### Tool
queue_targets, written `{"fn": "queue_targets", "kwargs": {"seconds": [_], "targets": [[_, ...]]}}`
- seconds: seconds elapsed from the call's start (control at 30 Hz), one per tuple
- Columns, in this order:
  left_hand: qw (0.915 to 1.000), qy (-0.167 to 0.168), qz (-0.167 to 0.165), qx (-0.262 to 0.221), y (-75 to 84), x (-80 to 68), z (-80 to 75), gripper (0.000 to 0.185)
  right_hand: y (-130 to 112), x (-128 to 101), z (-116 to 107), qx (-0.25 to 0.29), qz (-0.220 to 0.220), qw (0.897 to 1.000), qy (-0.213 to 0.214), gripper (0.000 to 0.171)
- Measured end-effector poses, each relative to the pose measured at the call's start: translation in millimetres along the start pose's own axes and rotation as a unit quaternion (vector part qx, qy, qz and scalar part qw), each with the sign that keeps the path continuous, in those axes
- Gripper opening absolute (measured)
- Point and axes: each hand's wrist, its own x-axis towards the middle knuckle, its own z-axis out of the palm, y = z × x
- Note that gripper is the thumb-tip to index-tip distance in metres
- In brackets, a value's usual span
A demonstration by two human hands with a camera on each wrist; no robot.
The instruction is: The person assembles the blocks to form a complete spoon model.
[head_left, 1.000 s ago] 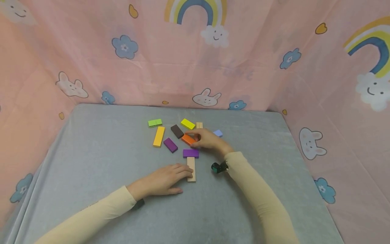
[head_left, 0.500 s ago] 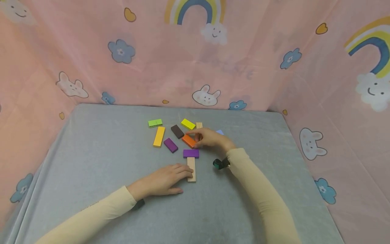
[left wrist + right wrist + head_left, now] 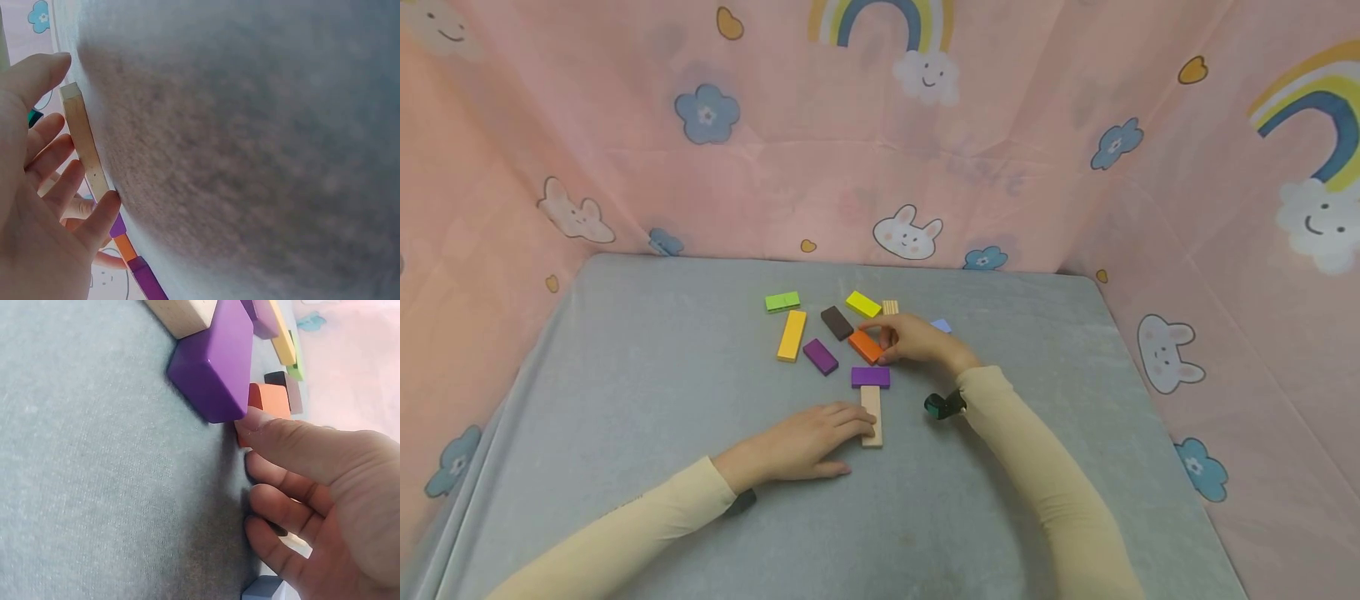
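Observation:
My right hand (image 3: 886,345) pinches the right end of an orange block (image 3: 864,346) lying on the grey table (image 3: 647,375); in the right wrist view the thumb (image 3: 294,440) lies against the orange block (image 3: 269,400). A purple block (image 3: 870,377) lies just below it, crosswise above a plain wooden block (image 3: 871,415). My left hand (image 3: 856,427) lies flat with straight fingers touching the wooden block's left side, and the left wrist view shows the wooden block (image 3: 84,144) resting against the fingers (image 3: 53,169).
Loose blocks lie behind: green (image 3: 782,301), yellow-orange (image 3: 792,335), dark purple (image 3: 820,356), brown (image 3: 837,322), yellow (image 3: 862,304), a small wooden one (image 3: 891,307) and a light blue one (image 3: 942,325). Pink patterned cloth walls (image 3: 1075,167) close in three sides of the table.
My right hand and wrist have shifted slightly up and right while holding the orange block, which has barely moved. The left hand and the wooden block stay still.

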Motion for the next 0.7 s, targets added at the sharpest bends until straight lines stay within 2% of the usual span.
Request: {"fn": "queue_targets", "kwargs": {"seconds": [0.2,0.7], "targets": [[1.0000,-0.003,-0.004,-0.004,0.4,0.2,-0.3,0.052,-0.3,0.3,0.8,0.000,0.006,1.000,0.009,0.059],[0.9999,-0.002,-0.001,0.012,-1.5,0.2,2.7,0.054,2.9,-2.4,3.1,0.027,0.011,0.997,0.065,0.063]]}}
